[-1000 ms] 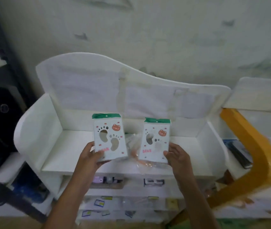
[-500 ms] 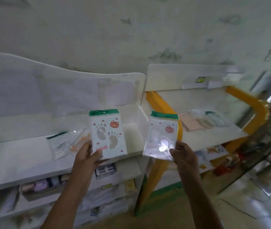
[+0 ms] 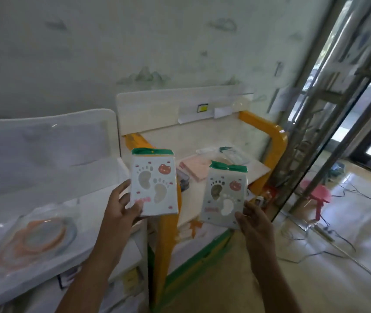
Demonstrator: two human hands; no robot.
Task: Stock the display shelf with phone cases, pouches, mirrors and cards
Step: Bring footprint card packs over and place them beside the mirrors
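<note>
My left hand (image 3: pixel 121 211) holds a white card pack (image 3: pixel 154 184) with footprint cut-outs, a red bear face and a green top strip, gripped at its lower left corner. In my right hand (image 3: pixel 255 219) is a second pack (image 3: pixel 224 197) of the same kind, pinched at its lower right corner. Both packs are upright in front of the orange-framed display shelf (image 3: pixel 272 141). Its white top holds a pink flat item (image 3: pixel 199 169) and clear wrapped goods (image 3: pixel 227 154).
A white shelf unit (image 3: pixel 51 193) stands at the left with a clear bag of round orange-rimmed items (image 3: pixel 42 233) on top. Lower shelves hold small goods. A glass wall with metal posts (image 3: pixel 329 114) rises at the right; cables and a pink stool (image 3: pixel 319 195) lie on the floor.
The view has swung right from the white shelf unit toward the orange-framed shelf and the glass wall. Both hands still hold their packs; the right pack sits lower now.
</note>
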